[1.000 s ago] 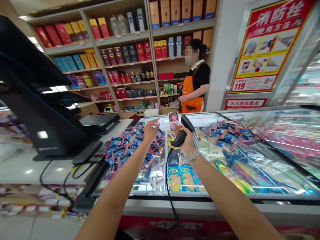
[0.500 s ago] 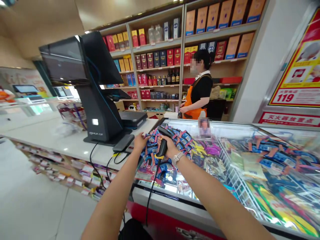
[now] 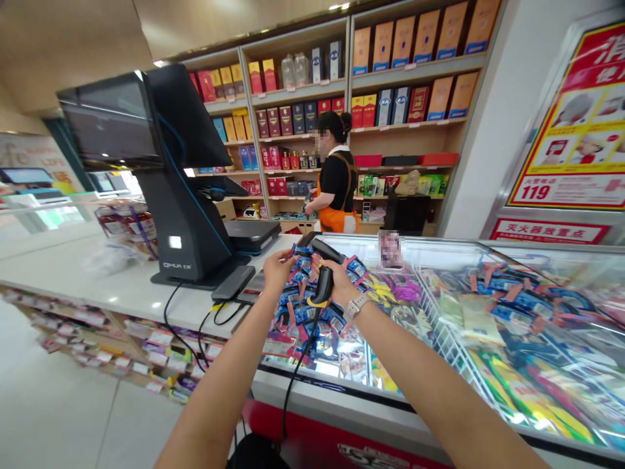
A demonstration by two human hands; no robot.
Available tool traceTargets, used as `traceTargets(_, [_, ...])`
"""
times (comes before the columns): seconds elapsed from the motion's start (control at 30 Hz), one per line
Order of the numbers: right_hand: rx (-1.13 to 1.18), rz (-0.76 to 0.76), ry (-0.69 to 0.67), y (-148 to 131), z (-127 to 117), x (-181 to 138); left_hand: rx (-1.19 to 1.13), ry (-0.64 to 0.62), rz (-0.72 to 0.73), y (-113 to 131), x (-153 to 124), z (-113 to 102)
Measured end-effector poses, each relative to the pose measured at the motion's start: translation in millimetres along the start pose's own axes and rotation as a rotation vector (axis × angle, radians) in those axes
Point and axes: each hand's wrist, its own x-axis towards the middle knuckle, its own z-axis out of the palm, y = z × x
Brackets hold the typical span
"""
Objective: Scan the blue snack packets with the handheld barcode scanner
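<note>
My right hand (image 3: 336, 279) is wrapped around the handle of a black barcode scanner (image 3: 324, 285) with yellow trim. The scanner's head points up and left, and its cable hangs down over the freezer's front edge. Just left of it, my left hand (image 3: 278, 271) pinches a small blue packet (image 3: 303, 251) with pink ends by its edge. Beneath both hands, a heap of similar blue packets (image 3: 307, 314) lies on the glass top of the freezer (image 3: 336, 369). Part of the heap is hidden behind my hands and the scanner.
A black checkout terminal (image 3: 183, 221) stands on the white counter (image 3: 88, 260) at left, with a grey box (image 3: 233, 283) and cables beside it. A co-worker (image 3: 336, 172) in an orange apron stands beyond the freezer, before shelves of boxes. More blue packets (image 3: 512, 293) lie at right.
The co-worker has moved left along the shelves. The packet in my left hand now shows more clearly beside the scanner's head. The whole view has shifted slightly; both hands stay over the heap.
</note>
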Motion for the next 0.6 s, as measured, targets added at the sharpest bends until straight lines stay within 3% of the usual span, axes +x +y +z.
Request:
traceTargets(0.13, [0.024,-0.098,0.091,-49,-28,-24,-0.337,-0.131,-0.114,23,-14,53])
traceTargets(0.37, [0.047,-0.297,0.373,-124,-117,-81,-0.539,-0.427,-0.346,36,-73,186])
traceTargets(0.5, [-0.194,-0.383,0.595,-153,-176,-117,-0.531,-0.452,-0.372,38,-110,252])
traceTargets(0.6, [-0.389,-0.388,0.619,-167,-208,-140,-0.546,-0.441,-0.372,38,-128,288])
